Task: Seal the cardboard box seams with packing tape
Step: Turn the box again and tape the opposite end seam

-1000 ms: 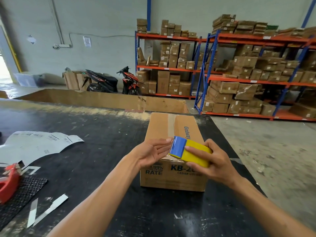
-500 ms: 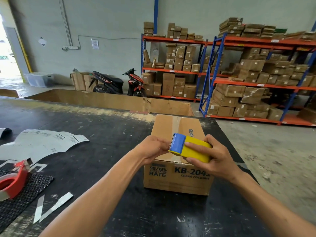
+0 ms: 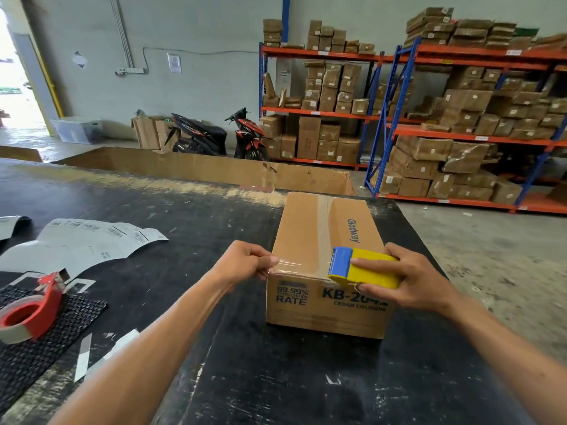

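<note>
Hands now apart; left hand (image 3: 245, 262) pinches tape (image 3: 294, 266); right hand (image 3: 408, 279) grips dispenser (image 3: 362, 268).

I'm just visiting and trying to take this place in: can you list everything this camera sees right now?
cardboard box: one, brown, on the black table, clear tape along its top seam
tape dispenser: one, yellow and blue, at the box's near top edge
clear tape: one strip, stretched across the near edge
red tape dispenser: one, on a black mat, far left
label sheets: white, left on the table
scooters: two, dark and red, by the wall
shelving racks: orange and blue, filled with brown cartons
left hand: pinching the tape end
right hand: gripping the yellow dispenser
</note>
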A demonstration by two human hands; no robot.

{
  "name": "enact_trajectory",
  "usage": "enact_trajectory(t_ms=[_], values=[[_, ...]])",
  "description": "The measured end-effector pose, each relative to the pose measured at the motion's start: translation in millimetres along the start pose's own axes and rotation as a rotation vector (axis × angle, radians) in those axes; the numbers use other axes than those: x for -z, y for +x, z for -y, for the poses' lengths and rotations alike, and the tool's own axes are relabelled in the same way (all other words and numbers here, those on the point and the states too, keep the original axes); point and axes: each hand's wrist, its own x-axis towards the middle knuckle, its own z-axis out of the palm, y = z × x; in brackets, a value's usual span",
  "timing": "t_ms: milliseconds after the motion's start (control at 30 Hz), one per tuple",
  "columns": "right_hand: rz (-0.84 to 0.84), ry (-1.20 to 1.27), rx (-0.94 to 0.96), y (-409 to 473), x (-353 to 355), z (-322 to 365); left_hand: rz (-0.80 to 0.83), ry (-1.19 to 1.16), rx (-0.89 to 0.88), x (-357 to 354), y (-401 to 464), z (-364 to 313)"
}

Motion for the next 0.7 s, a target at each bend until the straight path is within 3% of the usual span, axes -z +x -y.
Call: enact_trajectory(t_ms=[267,600,700], values=[[0.126,-0.272,0.006,31,-24,14,-0.165,0.014,-0.024,-4,9,42],[0.166,-0.367,-0.038,35,-29,18,-0.097,-0.033,0.012,-4,8,48],[0.185,-0.376,-0.052,38,-29,20,-0.261,0.009,0.012,-14,5,42]])
